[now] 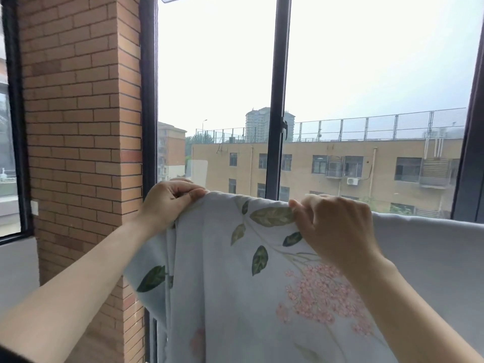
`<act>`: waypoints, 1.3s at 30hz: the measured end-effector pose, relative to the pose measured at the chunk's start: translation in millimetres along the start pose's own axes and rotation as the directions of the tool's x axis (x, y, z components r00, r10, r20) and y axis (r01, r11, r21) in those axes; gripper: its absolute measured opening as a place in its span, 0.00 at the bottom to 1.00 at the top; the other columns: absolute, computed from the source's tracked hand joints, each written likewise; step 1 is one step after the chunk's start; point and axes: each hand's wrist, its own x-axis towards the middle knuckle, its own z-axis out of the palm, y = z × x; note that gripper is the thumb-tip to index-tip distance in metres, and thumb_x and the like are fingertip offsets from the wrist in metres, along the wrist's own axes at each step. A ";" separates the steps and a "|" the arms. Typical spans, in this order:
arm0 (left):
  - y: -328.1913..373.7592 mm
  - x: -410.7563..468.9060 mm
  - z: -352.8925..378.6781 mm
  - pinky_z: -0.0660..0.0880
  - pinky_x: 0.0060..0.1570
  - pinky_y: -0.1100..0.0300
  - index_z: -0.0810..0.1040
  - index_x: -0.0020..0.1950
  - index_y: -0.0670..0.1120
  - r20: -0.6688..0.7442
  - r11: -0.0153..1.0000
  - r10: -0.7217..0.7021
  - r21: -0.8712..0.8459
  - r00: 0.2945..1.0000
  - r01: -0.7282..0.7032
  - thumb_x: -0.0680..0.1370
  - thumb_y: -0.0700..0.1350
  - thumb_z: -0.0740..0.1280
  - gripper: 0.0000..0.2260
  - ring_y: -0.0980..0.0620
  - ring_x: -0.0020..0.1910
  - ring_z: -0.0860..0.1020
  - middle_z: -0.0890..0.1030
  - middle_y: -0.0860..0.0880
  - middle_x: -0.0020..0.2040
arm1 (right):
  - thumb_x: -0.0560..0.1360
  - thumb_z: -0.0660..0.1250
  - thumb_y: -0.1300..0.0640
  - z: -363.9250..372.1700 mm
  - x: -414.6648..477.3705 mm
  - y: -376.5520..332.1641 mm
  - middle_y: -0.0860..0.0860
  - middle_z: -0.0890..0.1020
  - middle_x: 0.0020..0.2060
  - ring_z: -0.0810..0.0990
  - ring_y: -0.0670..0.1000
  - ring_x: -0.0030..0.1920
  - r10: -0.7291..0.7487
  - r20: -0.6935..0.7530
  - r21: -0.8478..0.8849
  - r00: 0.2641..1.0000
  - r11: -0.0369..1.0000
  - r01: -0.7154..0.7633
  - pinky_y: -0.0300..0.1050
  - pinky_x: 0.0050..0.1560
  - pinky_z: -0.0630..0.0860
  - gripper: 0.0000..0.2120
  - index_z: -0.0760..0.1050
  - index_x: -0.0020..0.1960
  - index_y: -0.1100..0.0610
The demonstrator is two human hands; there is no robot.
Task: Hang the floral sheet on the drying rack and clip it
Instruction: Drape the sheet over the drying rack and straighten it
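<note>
Floral sheet point(230, 297) hangs straight down below both grips. Its top edge runs level from the left hand point(167, 203) to the right hand point(332, 229) and on beyond it. Each grip pinches that edge, fingers curled over the fold. The drying rack probably lies under the fold, hidden. The left grip holds the end corner.

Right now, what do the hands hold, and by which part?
The floral sheet, by its top edge: left hand at the end, right hand farther along.
</note>
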 end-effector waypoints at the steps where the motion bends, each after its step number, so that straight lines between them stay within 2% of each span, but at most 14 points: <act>1: -2.2 0.1 1.3 0.70 0.47 0.76 0.82 0.39 0.62 -0.007 1.000 0.012 -0.002 1.000 -0.012 0.74 0.42 0.71 0.13 0.63 0.45 0.78 0.82 0.57 0.45 | 0.79 0.52 0.39 -2.6 0.9 1.3 0.43 0.74 0.24 0.73 0.46 0.25 0.006 0.046 0.013 0.999 1.000 -0.006 0.37 0.29 0.69 0.24 0.76 0.33 0.51; 4: -10.9 4.5 4.2 0.70 0.48 0.74 0.82 0.40 0.60 0.001 1.000 0.012 -0.012 1.000 -0.012 0.75 0.42 0.71 0.11 0.60 0.47 0.79 0.84 0.56 0.42 | 0.79 0.55 0.41 -10.3 7.1 -4.5 0.44 0.80 0.32 0.77 0.47 0.33 0.048 0.132 0.055 0.990 0.997 -0.055 0.40 0.37 0.71 0.20 0.79 0.41 0.51; 7: -18.2 8.0 0.3 0.69 0.46 0.76 0.82 0.41 0.60 0.029 0.999 0.045 -0.025 0.999 -0.044 0.75 0.43 0.70 0.11 0.62 0.45 0.79 0.83 0.57 0.43 | 0.79 0.58 0.49 -9.9 14.4 -32.1 0.47 0.83 0.42 0.79 0.47 0.39 0.009 0.151 0.147 0.989 0.989 -0.031 0.44 0.44 0.77 0.12 0.79 0.48 0.52; 10: -22.3 6.7 -3.8 0.71 0.47 0.74 0.84 0.44 0.55 0.063 0.994 0.097 -0.057 0.993 -0.094 0.76 0.43 0.70 0.07 0.63 0.46 0.78 0.83 0.57 0.43 | 0.80 0.59 0.52 0.9 25.4 -82.2 0.47 0.82 0.51 0.81 0.49 0.46 -0.001 0.148 0.256 0.989 0.966 -0.037 0.43 0.51 0.76 0.12 0.78 0.58 0.52; 12: -25.3 4.3 -6.1 0.71 0.47 0.75 0.85 0.47 0.51 0.056 0.988 0.139 -0.076 0.989 -0.135 0.76 0.43 0.70 0.05 0.64 0.47 0.78 0.82 0.59 0.43 | 0.80 0.58 0.48 17.4 29.3 -112.4 0.46 0.82 0.50 0.80 0.50 0.47 0.015 0.144 0.219 0.989 0.975 -0.046 0.43 0.48 0.74 0.13 0.78 0.56 0.50; 15: -36.5 -0.6 -10.4 0.70 0.45 0.76 0.84 0.53 0.50 0.041 0.983 0.150 -0.115 0.988 -0.145 0.75 0.44 0.71 0.08 0.64 0.45 0.77 0.81 0.60 0.47 | 0.79 0.56 0.45 40.7 27.9 -130.2 0.46 0.80 0.38 0.79 0.52 0.41 0.083 0.060 0.043 0.995 0.995 -0.085 0.46 0.45 0.70 0.14 0.75 0.41 0.50; 20: -76.9 -22.0 -27.2 0.78 0.51 0.63 0.75 0.64 0.58 0.074 0.969 0.053 -0.244 0.996 -0.033 0.70 0.53 0.74 0.23 0.62 0.53 0.80 0.81 0.60 0.54 | 0.78 0.57 0.45 48.4 28.3 -130.8 0.46 0.79 0.33 0.78 0.53 0.37 0.131 -0.009 -0.010 0.991 0.991 -0.131 0.45 0.41 0.67 0.15 0.72 0.38 0.50; 22: -86.1 -26.7 -32.8 0.79 0.49 0.64 0.74 0.62 0.61 0.085 0.956 0.028 -0.292 0.996 -0.002 0.67 0.55 0.73 0.23 0.63 0.51 0.80 0.81 0.63 0.52 | 0.78 0.58 0.46 51.5 30.2 -130.7 0.46 0.80 0.34 0.79 0.53 0.38 0.132 -0.011 -0.014 0.991 0.991 -0.132 0.44 0.41 0.68 0.14 0.74 0.38 0.51; 25: -88.2 -22.5 -39.3 0.80 0.49 0.61 0.76 0.55 0.64 0.098 0.953 0.016 -0.303 0.995 0.014 0.66 0.57 0.72 0.18 0.62 0.48 0.81 0.82 0.61 0.49 | 0.78 0.59 0.46 54.4 30.5 -133.1 0.46 0.80 0.34 0.78 0.53 0.38 0.133 -0.020 -0.021 0.991 0.991 -0.134 0.43 0.40 0.63 0.13 0.74 0.39 0.51; 27: -87.7 -18.9 -39.3 0.80 0.49 0.57 0.80 0.53 0.59 0.081 0.951 0.039 -0.309 0.996 -0.012 0.67 0.56 0.72 0.15 0.60 0.48 0.81 0.82 0.58 0.51 | 0.77 0.59 0.46 55.4 31.1 -134.6 0.46 0.80 0.34 0.78 0.54 0.38 0.134 -0.020 -0.020 0.991 0.991 -0.135 0.43 0.40 0.62 0.13 0.74 0.39 0.51; 30: -86.5 -13.8 -31.9 0.80 0.50 0.54 0.83 0.51 0.51 0.045 0.924 0.019 -0.382 0.999 0.000 0.70 0.47 0.73 0.11 0.55 0.47 0.82 0.82 0.55 0.49 | 0.77 0.60 0.47 56.4 31.0 -134.6 0.47 0.79 0.34 0.78 0.54 0.38 0.143 -0.020 -0.024 0.989 0.989 -0.144 0.43 0.40 0.62 0.12 0.73 0.38 0.50; 32: -86.1 -11.5 -24.1 0.80 0.50 0.54 0.83 0.50 0.50 0.019 0.922 -0.004 -0.386 1.000 0.011 0.71 0.43 0.74 0.09 0.54 0.47 0.82 0.83 0.54 0.49 | 0.77 0.60 0.47 57.1 30.6 -132.7 0.47 0.79 0.34 0.78 0.54 0.38 0.151 -0.011 -0.025 0.989 0.988 -0.151 0.43 0.40 0.61 0.12 0.73 0.38 0.50; 35: -84.3 -9.4 -16.0 0.79 0.47 0.59 0.83 0.48 0.51 -0.003 0.918 -0.026 -0.396 1.000 0.023 0.70 0.43 0.75 0.09 0.56 0.45 0.82 0.84 0.54 0.46 | 0.77 0.59 0.46 57.2 29.5 -130.3 0.46 0.79 0.34 0.78 0.53 0.39 0.163 0.000 -0.035 0.987 0.986 -0.163 0.44 0.41 0.62 0.12 0.72 0.38 0.50; 39: -82.6 -2.3 -13.4 0.79 0.42 0.61 0.83 0.42 0.46 -0.062 0.917 0.017 -0.396 0.998 -0.040 0.68 0.40 0.76 0.05 0.53 0.39 0.81 0.83 0.50 0.41 | 0.77 0.59 0.46 58.8 29.3 -129.1 0.46 0.79 0.34 0.78 0.53 0.40 0.169 -0.007 -0.046 0.986 0.984 -0.170 0.45 0.41 0.63 0.12 0.72 0.38 0.50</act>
